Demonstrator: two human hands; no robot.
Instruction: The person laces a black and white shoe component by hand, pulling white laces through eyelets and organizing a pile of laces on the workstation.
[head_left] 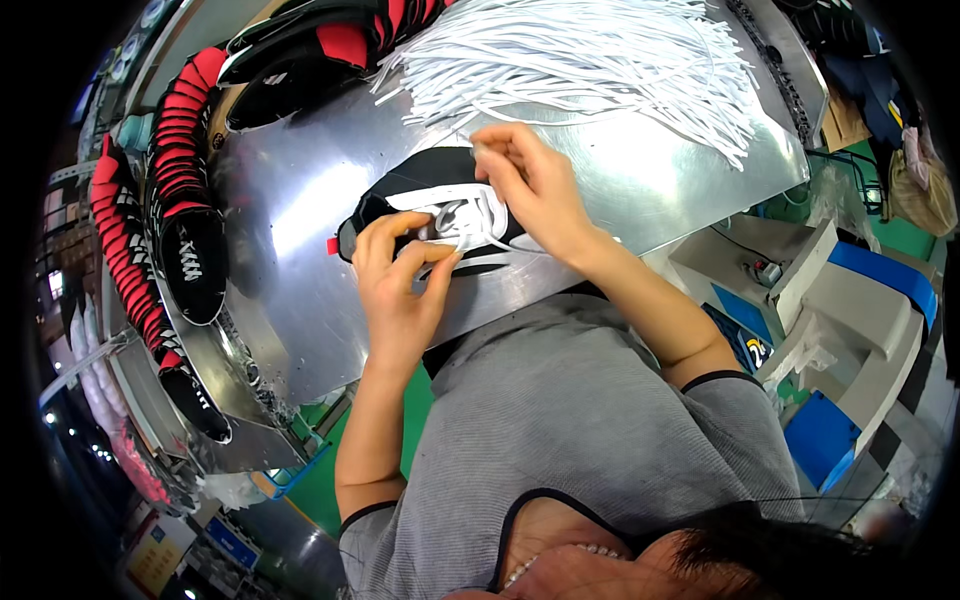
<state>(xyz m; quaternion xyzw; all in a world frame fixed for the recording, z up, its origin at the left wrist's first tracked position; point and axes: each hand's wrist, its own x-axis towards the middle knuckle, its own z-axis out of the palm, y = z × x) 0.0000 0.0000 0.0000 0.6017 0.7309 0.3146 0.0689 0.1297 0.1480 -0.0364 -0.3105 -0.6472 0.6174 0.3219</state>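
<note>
A black shoe upper [425, 172] with a white lacing panel lies on the metal table in front of me. A white shoelace [468, 218] runs in loose loops over its middle. My left hand [393, 265] is at the upper's left end, with thumb and index finger pinched on the lace. Over the upper's right end is my right hand [535, 185], its thumb and index finger pressed together just above the far edge. What those right fingertips hold, if anything, is too small to make out.
A large heap of loose white laces [590, 65] covers the table's far side. Nested black and red shoe uppers [185, 140] line a metal ledge on the left, and more [330, 50] lie at the far left. Beyond the table's right edge stands a beige and blue plastic fixture [850, 320].
</note>
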